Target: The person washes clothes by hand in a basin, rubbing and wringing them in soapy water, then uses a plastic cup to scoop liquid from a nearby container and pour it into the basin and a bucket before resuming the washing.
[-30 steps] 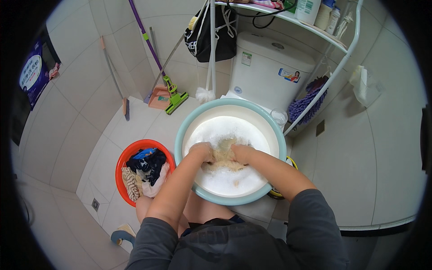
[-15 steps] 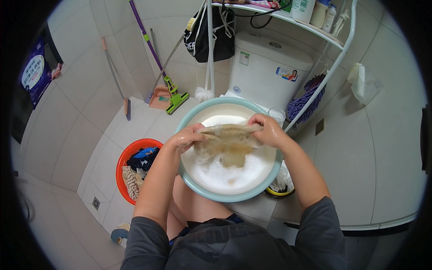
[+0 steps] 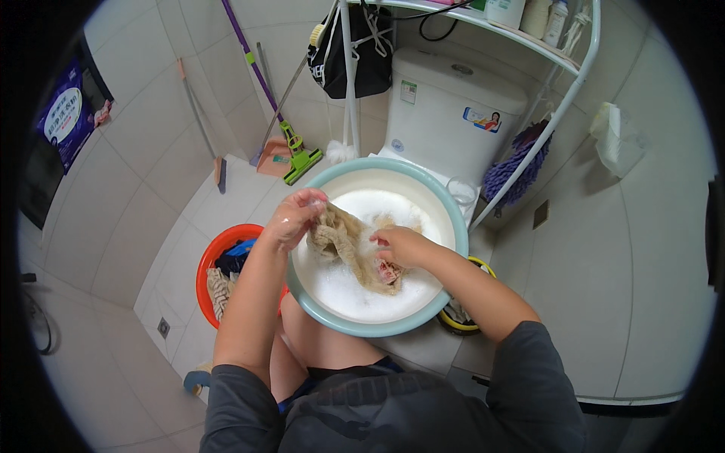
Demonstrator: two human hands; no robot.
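A wet beige cloth (image 3: 337,235) hangs bunched and twisted over white suds in a large basin (image 3: 451,198) with a pale blue rim. At the basin's left side my left hand (image 3: 297,217) is closed on the cloth's upper end, holding it above the foam. My right hand (image 3: 402,247) reaches in from the right, its fingers curled around the cloth's lower part. A reddish-and-white patch shows below that hand; whether it is cloth or foamy fingers is unclear. Suds cover the water and hide whatever lies under it.
An orange-red tub (image 3: 214,260) of clothes stands at left, and a yellow-rimmed container (image 3: 470,326) is partly hidden at right. Behind are a toilet (image 3: 453,98), a white rack (image 3: 557,121), a green mop (image 3: 298,158), a dustpan (image 3: 273,155) and a broom (image 3: 219,172).
The cloth was stretched between both hands across the basin; now it hangs bunched from my left hand. My left hand has risen slightly, and my right hand has moved down and left.
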